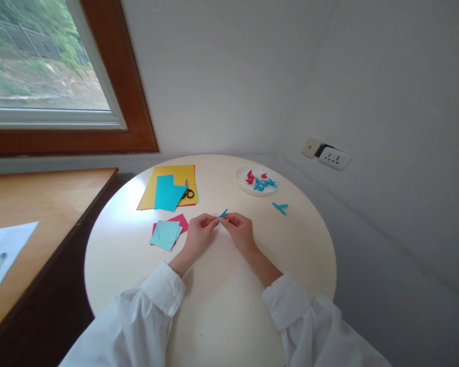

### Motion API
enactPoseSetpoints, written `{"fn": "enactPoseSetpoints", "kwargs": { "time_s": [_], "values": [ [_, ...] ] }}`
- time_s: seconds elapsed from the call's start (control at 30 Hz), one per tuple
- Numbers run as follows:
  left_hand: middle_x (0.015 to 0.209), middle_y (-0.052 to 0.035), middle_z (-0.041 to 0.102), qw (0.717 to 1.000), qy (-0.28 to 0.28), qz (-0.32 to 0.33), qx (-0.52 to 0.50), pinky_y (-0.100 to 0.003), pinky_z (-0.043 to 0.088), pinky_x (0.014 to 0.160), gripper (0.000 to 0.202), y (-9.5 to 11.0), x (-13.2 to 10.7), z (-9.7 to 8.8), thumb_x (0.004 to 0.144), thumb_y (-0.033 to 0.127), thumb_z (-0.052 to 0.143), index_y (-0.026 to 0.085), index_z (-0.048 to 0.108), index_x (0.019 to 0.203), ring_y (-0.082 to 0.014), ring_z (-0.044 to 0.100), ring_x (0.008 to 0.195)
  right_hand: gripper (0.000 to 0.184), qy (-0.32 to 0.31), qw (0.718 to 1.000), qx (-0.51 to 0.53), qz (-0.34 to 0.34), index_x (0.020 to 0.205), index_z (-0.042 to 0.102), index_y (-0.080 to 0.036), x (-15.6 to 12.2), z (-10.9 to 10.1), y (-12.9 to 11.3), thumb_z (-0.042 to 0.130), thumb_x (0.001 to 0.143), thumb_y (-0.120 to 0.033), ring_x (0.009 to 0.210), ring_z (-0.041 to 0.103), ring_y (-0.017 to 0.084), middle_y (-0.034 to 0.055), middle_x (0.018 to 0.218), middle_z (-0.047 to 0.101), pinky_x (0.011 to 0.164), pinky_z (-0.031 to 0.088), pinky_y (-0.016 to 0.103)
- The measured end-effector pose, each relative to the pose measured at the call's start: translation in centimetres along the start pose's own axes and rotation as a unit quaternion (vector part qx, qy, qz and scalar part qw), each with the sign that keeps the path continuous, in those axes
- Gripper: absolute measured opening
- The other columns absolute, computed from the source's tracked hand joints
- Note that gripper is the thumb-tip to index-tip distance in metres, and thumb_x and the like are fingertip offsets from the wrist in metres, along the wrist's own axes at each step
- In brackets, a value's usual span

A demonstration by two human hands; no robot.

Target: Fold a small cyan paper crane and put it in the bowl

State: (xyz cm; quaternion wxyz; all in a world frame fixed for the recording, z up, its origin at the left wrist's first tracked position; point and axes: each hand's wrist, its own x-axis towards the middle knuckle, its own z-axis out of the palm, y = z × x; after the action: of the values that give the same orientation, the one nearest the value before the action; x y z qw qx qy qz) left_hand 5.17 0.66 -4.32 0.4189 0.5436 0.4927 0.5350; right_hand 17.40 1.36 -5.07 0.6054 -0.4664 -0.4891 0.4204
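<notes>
Between my fingertips is a small folded piece of blue paper (223, 213), its pointed end sticking up and to the right. My left hand (202, 232) pinches it from the left, and my right hand (239, 230) pinches it from the right. Much of the piece is hidden by my fingers and thumbs. To the right lies a Y-shaped blue paper strip (280, 208) on the table. Behind it stands a shallow white dish (241, 184) with several small red and blue folded paper pieces in it.
The round cream table (222, 316) carries yellow paper (147, 191) at the back left, with blue paper (164, 193) and black-handled scissors (190, 193) on top. Light-blue squares (166, 233) overlap red paper (181, 221) beside my left hand. A wooden desk (69, 191) adjoins at left.
</notes>
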Motion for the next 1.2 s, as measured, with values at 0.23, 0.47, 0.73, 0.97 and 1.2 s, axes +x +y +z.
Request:
{"fn": "enactPoseSetpoints", "kwargs": {
  "time_s": [0.23, 0.47, 0.73, 0.97, 1.2],
  "values": [
    [0.073, -0.0054, 0.069, 1.000, 0.004, 0.001, 0.006, -0.028, 0.046, 0.067, 0.016, -0.09, 0.03, -0.06, 0.068, 0.029, 0.065, 0.014, 0.067, 0.072, -0.0175, 0.062, 0.071, 0.014, 0.008, 1.000, 0.024, 0.014, 0.061, 0.065, -0.016, 0.04, 0.11, -0.06, 0.072, 0.055, -0.027, 0.057, 0.058, 0.013, 0.0009, 0.061, 0.066, 0.058, 0.046, 0.026],
    [0.072, -0.0056, 0.069, 1.000, 0.016, 0.006, 0.013, -0.028, 0.045, 0.065, 0.015, -0.19, 0.06, -0.14, 0.066, 0.029, 0.066, 0.014, 0.068, 0.069, -0.0175, 0.062, 0.069, 0.014, 0.001, 1.000, 0.024, 0.012, 0.061, 0.065, -0.016, 0.08, 0.08, -0.02, 0.071, 0.056, -0.028, 0.058, 0.059, 0.014, 0.0005, 0.060, 0.067, 0.059, 0.046, 0.027],
    [0.070, -0.0028, 0.065, 0.998, 0.022, 0.022, -0.045, -0.027, 0.046, 0.066, 0.015, 0.20, -0.03, 0.00, 0.063, 0.026, 0.069, 0.015, 0.063, 0.070, -0.0153, 0.060, 0.069, 0.013, 0.001, 0.999, 0.037, 0.021, 0.061, 0.065, -0.016, -0.04, 0.13, -0.21, 0.071, 0.056, -0.026, 0.058, 0.058, 0.013, 0.0004, 0.060, 0.066, 0.061, 0.047, 0.027],
    [0.068, -0.0035, 0.067, 1.000, 0.007, 0.017, -0.015, -0.027, 0.045, 0.064, 0.013, 0.34, -0.17, -0.05, 0.066, 0.028, 0.066, 0.015, 0.065, 0.067, -0.0159, 0.060, 0.067, 0.013, 0.002, 0.999, 0.039, 0.024, 0.061, 0.066, -0.016, -0.01, 0.09, -0.26, 0.072, 0.056, -0.027, 0.057, 0.058, 0.013, 0.0002, 0.060, 0.066, 0.059, 0.045, 0.026],
    [0.069, -0.0040, 0.067, 1.000, 0.008, 0.009, -0.027, -0.026, 0.044, 0.064, 0.012, 0.04, -0.07, 0.02, 0.066, 0.026, 0.066, 0.014, 0.065, 0.067, -0.0152, 0.059, 0.067, 0.012, -0.004, 0.998, 0.050, 0.031, 0.062, 0.067, -0.016, -0.05, 0.16, -0.17, 0.072, 0.056, -0.026, 0.060, 0.059, 0.014, 0.0005, 0.062, 0.067, 0.061, 0.046, 0.027]
  ]
}}
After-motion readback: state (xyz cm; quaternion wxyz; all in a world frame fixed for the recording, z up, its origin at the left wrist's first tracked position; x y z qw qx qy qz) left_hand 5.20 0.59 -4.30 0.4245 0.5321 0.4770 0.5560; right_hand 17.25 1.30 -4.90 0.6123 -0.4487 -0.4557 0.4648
